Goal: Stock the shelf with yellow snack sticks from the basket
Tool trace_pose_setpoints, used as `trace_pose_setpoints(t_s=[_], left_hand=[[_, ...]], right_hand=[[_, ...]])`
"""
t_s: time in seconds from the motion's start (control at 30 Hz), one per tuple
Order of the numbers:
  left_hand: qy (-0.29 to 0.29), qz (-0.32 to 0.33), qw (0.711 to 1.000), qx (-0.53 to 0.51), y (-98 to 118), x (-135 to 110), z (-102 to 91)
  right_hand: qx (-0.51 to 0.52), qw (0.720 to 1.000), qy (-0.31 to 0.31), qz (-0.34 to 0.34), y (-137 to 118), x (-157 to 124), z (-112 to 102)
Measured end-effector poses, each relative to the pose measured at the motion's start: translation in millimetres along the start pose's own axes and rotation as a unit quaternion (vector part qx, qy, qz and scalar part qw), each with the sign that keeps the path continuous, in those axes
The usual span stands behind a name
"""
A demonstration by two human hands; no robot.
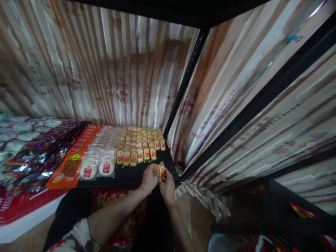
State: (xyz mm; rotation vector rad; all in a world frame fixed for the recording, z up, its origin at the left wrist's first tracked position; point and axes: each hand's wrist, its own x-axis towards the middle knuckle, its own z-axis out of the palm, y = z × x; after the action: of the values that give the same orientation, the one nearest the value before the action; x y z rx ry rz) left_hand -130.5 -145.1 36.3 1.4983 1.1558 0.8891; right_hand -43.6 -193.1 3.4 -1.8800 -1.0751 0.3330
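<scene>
In front of the shelf edge I hold a small yellow snack packet (161,169) with a red label, in clear wrapping. My right hand (168,187) has its thumb and fingers closed around the packet's right side. My left hand (149,179) pinches at its left side, its fingertips partly hidden. Just beyond my hands, similar yellow packets (140,154) stand in close rows on the black shelf (123,176). To their left are rows of round white wrapped crackers (106,166).
An orange bag of brown sticks (72,168) and dark shiny packages (49,147) lie farther left. A black metal post (186,82) rises at the shelf corner, with patterned curtain (126,70) behind. Below my arms is a red bag of yellow packets (128,224).
</scene>
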Motion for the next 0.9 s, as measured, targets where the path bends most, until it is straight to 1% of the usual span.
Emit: trace_pose_setpoints(t_s=[0.13, 0.2, 0.33, 0.43, 0.53, 0.63, 0.77, 0.9], left_hand=[[-0.005, -0.011, 1.000, -0.014, 2, 12, 10.6], [-0.012, -0.023, 0.999, -0.020, 4, 17, 14.7], [-0.024, -0.026, 0.999, -0.039, 7, 26, 22.6], [-0.022, -0.015, 0.999, -0.019, 8, 30, 26.9], [-0.020, -0.019, 0.998, 0.048, 9, 34, 27.0], [-0.024, -0.040, 0.994, 0.101, 11, 39, 23.9], [-0.027, -0.051, 0.992, 0.116, 8, 48, 20.4], [-0.017, -0.058, 0.992, 0.112, 3, 52, 19.4]], right_hand=[[0.042, 0.999, 0.016, 0.003, 10, 14, 5], [0.046, 0.999, 0.023, 0.002, 15, 21, 6], [0.021, 0.999, 0.035, 0.001, 19, 34, 8], [-0.004, 0.999, 0.036, -0.006, 21, 45, 10], [-0.035, 0.998, 0.053, -0.025, 23, 58, 15], [-0.056, 0.996, 0.063, -0.040, 26, 72, 21], [-0.079, 0.994, 0.061, -0.049, 27, 89, 27], [-0.098, 0.992, 0.052, -0.062, 25, 103, 32]])
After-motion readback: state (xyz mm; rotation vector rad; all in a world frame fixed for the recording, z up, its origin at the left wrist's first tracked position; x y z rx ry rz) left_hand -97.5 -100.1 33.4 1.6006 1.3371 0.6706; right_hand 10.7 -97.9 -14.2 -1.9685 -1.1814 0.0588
